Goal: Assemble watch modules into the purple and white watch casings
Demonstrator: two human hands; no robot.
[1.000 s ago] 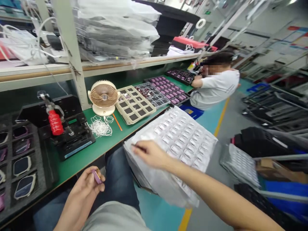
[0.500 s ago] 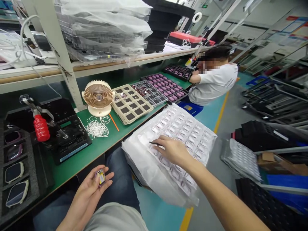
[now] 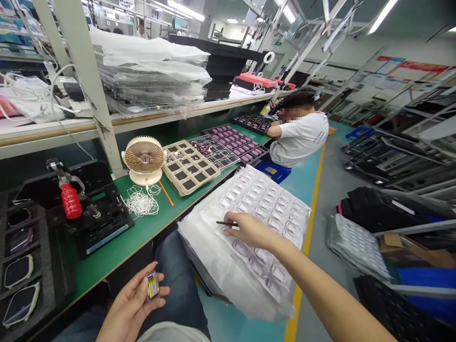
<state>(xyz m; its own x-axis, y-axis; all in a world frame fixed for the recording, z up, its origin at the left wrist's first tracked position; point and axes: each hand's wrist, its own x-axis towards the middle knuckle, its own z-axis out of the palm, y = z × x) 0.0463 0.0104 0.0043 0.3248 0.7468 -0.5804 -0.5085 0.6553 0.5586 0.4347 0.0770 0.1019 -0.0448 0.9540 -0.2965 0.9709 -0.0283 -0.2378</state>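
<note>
Above my lap, my left hand (image 3: 137, 297) is closed on a smartwatch case (image 3: 153, 285) with a yellow battery showing inside it. My right hand (image 3: 249, 229) pinches a thin black stick-like tool (image 3: 226, 223), perhaps tweezers; its exact kind is not clear. This hand is over the clear plastic tray (image 3: 261, 197), whose rows of pockets hold small parts. A white sheet (image 3: 213, 251) hangs over the near side of the tray stack. Whether my fingers touch the tray cannot be made out.
On the green bench stand a fan (image 3: 144, 159), a bundled white cable (image 3: 141, 202), an orange stick (image 3: 166, 193), a beige tray (image 3: 188, 187) and a black fixture with a red-handled clamp (image 3: 71, 200). Watches lie in a foam tray (image 3: 46, 285) at left. A co-worker (image 3: 301, 135) sits beyond.
The head view has tilted up. My left hand still holds the watch case, its battery now turned more towards me. My right hand stays over the tray with the black tool.
</note>
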